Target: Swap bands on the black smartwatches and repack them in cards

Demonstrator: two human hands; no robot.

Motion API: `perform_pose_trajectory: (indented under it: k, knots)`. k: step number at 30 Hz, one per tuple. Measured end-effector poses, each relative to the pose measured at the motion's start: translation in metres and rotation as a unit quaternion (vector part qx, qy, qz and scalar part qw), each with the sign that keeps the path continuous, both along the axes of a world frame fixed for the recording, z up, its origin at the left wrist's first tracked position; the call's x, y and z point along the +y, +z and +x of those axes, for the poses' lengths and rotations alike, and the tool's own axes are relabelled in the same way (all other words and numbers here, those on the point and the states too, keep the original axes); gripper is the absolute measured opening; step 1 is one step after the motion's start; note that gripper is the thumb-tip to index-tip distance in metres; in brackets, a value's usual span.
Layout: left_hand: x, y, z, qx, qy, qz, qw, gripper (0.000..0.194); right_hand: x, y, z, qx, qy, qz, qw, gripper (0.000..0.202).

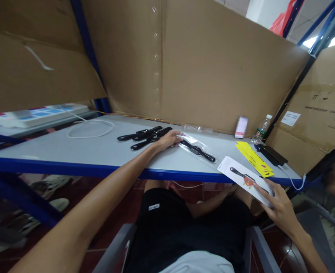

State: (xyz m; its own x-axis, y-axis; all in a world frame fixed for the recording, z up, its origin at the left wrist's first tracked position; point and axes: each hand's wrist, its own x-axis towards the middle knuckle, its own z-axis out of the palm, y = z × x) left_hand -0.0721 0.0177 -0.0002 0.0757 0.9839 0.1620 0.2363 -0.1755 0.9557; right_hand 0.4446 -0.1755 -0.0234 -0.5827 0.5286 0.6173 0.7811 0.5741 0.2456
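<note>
Taking the clear blister tray (202, 145) on our bench (56, 152) as the landmark, we see a white power strip (42, 115) well to its left, with a white cable (107, 132) looped on the bench nearer to it. Just left of the tray, several black spokeshaves (145, 143) lie heaped across one another. Our left hand (169, 140) reaches the tray's left end with its fingers on the plastic; we cannot tell whether they pinch it or only press on it. Inside the tray lies one black spokeshave (196, 151), slanting with its right end nearer to us. Behind the tray is a piece of clear plastic (196, 128). To the tray's right and behind, a phone (241, 127) stands upright against the cardboard panel (201, 68). Right and in front of the tray, our right hand (279, 204) grasps a printed card (243, 175) picturing a spokeshave, held over the bench's front edge. Farther right of the tray are overlapping yellow cards (252, 157), a clear plastic bottle (260, 131) and a flat black object (274, 154).
</note>
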Motion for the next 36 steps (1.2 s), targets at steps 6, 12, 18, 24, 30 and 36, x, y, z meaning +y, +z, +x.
perform_pose_trajectory:
  k: [6,12,18,24,30,36]
  knots:
    - [0.0,0.001,0.0,0.001,-0.009,0.004,1.0,0.035,0.016,0.001,0.001,-0.014,0.025,-0.039,0.999,0.057]
    - [0.005,-0.003,-0.002,-0.004,-0.006,0.002,1.0,0.035,0.029,0.006,0.009,-0.056,0.005,-0.054,0.997,0.056]
    - [0.007,-0.006,-0.004,-0.009,-0.01,0.004,1.0,0.041,0.033,0.019,0.012,-0.108,-0.002,-0.034,0.994,0.064]
    - [0.009,-0.008,-0.005,-0.004,-0.01,0.011,1.0,0.044,0.032,0.022,0.01,-0.124,-0.005,-0.029,0.992,0.063]
    - [0.008,-0.006,-0.004,0.009,-0.011,0.008,1.0,0.038,0.034,0.012,-0.008,-0.111,-0.01,-0.03,0.993,0.06]
    - [0.006,-0.005,-0.002,0.007,-0.005,0.002,1.0,0.03,0.037,0.011,-0.047,-0.084,-0.021,-0.046,0.995,0.055]
